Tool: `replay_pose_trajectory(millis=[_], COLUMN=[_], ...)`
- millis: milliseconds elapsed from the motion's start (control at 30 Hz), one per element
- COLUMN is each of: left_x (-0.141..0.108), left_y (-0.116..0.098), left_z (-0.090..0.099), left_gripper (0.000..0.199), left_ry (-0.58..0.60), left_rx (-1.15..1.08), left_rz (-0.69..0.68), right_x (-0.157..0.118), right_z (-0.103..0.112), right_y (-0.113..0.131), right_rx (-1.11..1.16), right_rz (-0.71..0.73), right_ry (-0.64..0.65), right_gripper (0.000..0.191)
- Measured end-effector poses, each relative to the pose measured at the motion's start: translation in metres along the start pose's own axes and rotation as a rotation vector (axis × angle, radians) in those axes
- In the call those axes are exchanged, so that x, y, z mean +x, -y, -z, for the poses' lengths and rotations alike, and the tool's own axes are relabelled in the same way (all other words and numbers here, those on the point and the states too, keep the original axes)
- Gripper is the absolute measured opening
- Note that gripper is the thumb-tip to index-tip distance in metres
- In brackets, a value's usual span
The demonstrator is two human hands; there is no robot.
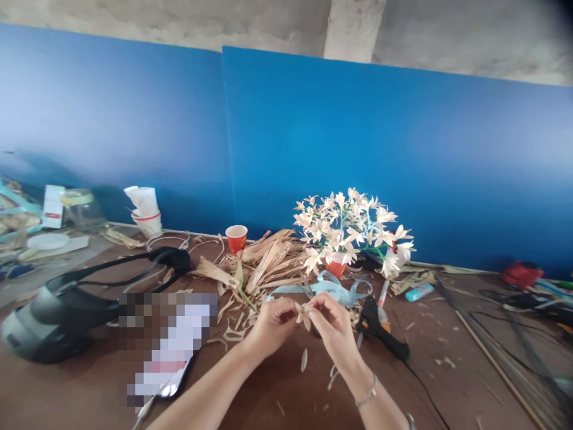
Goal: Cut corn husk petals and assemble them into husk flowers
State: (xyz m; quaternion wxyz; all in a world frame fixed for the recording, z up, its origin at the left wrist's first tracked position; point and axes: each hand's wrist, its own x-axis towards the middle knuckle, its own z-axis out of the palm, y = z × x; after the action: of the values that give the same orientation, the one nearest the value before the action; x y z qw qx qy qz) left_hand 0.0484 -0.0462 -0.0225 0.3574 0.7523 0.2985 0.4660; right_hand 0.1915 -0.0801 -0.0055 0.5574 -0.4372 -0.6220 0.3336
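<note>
A small cream-coloured husk flower (304, 316) is pinched between my two hands above the brown table. My left hand (276, 322) grips it from the left with thumb and forefinger. From the other side, the fingertips of my right hand (330, 321) close on its petals. Below them a single loose petal (304, 360) lies on the tabletop. Just beyond my hands is a curl of light blue ribbon (342, 291). To the right of my right hand rests a black glue gun (382, 331). Behind stands a bunch of finished cream flowers (347, 230) in an orange cup (335, 264).
Dried corn husks (268, 257) are heaped behind my left hand, near an orange paper cup (236, 237). A black headset (54, 322) and a blurred-out phone (172, 352) lie left. Cables and long thin sticks (496, 370) cover the right. A blue panel (380, 131) closes the back.
</note>
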Motion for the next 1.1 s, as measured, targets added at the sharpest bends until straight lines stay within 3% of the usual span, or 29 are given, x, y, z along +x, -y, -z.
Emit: replay_pose_trajectory(millis=[300, 433, 567, 767, 967, 1100], left_x=[-0.001, -0.002, 0.000, 0.001, 0.002, 0.005], left_y=[0.001, 0.004, 0.009, 0.016, 0.015, 0.014], left_z=[0.000, 0.000, 0.006, 0.013, 0.012, 0.013], left_gripper=[0.014, 0.015, 0.017, 0.023, 0.025, 0.025], left_ry=[0.029, -0.013, -0.125, -0.178, -0.199, -0.289], left_rx=[-0.015, -0.153, -0.274, -0.358, -0.413, -0.452], left_rz=[0.045, 0.167, 0.264, 0.306, 0.341, 0.413], right_x=[-0.001, 0.001, 0.008, 0.007, 0.004, 0.005], right_z=[-0.001, 0.005, 0.024, 0.038, 0.027, 0.025], right_y=[0.000, -0.006, -0.021, -0.052, -0.050, -0.046], right_rx=[0.048, -0.028, -0.362, -0.985, -1.216, -1.322], right_rz=[-0.050, -0.026, -0.006, 0.050, 0.001, 0.001], right_ry=[-0.005, -0.045, -0.178, -0.026, 0.006, 0.025], right_gripper=[0.016, 0.021, 0.020, 0.006, 0.017, 0.018])
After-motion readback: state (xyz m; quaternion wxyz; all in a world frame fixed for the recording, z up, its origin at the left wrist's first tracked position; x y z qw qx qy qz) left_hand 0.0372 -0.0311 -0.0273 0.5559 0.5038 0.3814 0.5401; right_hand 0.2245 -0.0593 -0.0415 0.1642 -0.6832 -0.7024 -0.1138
